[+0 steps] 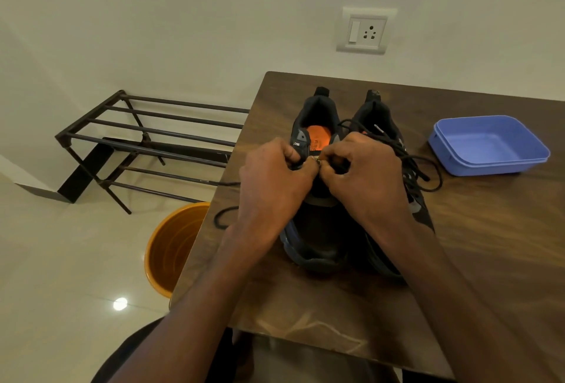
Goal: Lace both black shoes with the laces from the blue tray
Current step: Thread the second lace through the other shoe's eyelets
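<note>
Lacing was under way on the left shoe [318, 138], which stood beside the right shoe [385, 144] on the desk [489, 229]. The left hand [275, 181] gripped the eyelet flap; the right hand [363, 174] pinched a lace tip [319, 161] against it. The right shoe looked already laced, its lace [422, 168] lying loose over it, and the blue tray [489, 144] sat empty, well apart. Holding the flap taut and feeding the tip straight through should have served best.
</note>
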Action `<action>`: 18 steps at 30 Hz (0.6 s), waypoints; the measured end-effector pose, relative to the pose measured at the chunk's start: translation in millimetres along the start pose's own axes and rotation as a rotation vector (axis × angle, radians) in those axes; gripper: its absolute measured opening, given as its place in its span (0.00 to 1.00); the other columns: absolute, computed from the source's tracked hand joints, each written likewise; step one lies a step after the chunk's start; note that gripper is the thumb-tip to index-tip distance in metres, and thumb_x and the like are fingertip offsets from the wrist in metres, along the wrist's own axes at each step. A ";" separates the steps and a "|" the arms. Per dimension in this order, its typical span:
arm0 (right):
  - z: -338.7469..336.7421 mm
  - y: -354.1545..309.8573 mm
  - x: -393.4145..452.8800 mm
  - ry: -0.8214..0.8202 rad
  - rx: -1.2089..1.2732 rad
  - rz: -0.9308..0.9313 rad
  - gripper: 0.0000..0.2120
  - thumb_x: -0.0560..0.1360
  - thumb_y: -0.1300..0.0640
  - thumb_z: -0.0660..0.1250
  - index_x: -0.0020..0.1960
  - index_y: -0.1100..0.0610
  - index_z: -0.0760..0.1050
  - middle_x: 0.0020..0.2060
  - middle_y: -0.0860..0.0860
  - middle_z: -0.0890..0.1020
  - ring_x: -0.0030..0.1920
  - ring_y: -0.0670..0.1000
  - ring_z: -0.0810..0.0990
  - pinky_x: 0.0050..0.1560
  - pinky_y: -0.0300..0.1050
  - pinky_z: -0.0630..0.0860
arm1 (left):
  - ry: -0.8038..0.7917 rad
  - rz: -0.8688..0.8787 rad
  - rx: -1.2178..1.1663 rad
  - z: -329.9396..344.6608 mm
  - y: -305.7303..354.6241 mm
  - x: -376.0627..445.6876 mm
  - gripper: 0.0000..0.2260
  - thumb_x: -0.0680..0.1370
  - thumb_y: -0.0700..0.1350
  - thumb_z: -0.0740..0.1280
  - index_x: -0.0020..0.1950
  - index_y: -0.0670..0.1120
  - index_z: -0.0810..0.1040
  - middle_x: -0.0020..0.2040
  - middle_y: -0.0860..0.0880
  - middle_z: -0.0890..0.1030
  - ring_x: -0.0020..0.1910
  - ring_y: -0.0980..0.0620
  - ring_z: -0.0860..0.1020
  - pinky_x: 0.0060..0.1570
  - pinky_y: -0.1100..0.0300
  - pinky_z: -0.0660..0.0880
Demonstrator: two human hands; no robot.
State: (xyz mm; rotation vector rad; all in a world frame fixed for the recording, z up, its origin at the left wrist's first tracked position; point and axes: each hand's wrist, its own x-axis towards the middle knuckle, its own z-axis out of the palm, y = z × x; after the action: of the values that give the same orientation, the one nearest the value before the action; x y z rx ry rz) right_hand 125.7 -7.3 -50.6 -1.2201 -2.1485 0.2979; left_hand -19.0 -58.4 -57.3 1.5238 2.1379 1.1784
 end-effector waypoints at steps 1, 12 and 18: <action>1.0 0.0 -0.1 -0.004 -0.006 0.005 0.04 0.74 0.55 0.74 0.49 0.52 0.85 0.44 0.47 0.79 0.43 0.48 0.78 0.46 0.50 0.80 | -0.005 -0.002 -0.013 -0.5 -0.2 0.0 0.08 0.78 0.55 0.74 0.49 0.53 0.80 0.41 0.56 0.82 0.39 0.62 0.81 0.39 0.63 0.81; 7.9 -3.9 1.0 -0.004 0.002 0.098 0.05 0.75 0.48 0.74 0.50 0.47 0.86 0.41 0.46 0.75 0.41 0.48 0.76 0.41 0.46 0.76 | -0.101 0.070 -0.092 -10.2 -8.5 4.6 0.09 0.77 0.54 0.73 0.52 0.50 0.82 0.44 0.56 0.83 0.42 0.59 0.83 0.44 0.55 0.84; 8.5 -0.8 0.9 -0.051 0.108 0.066 0.05 0.75 0.50 0.74 0.51 0.45 0.85 0.41 0.41 0.73 0.41 0.42 0.75 0.41 0.41 0.73 | -0.136 0.090 -0.127 -13.9 -13.7 6.5 0.06 0.78 0.49 0.74 0.52 0.48 0.83 0.46 0.54 0.84 0.44 0.57 0.84 0.45 0.55 0.84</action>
State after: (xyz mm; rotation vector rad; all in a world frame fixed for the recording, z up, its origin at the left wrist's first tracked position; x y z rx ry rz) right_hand 119.5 -6.0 -56.4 -1.2346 -2.1088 0.4723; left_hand -39.4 -60.7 -57.0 1.6092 1.8890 1.1781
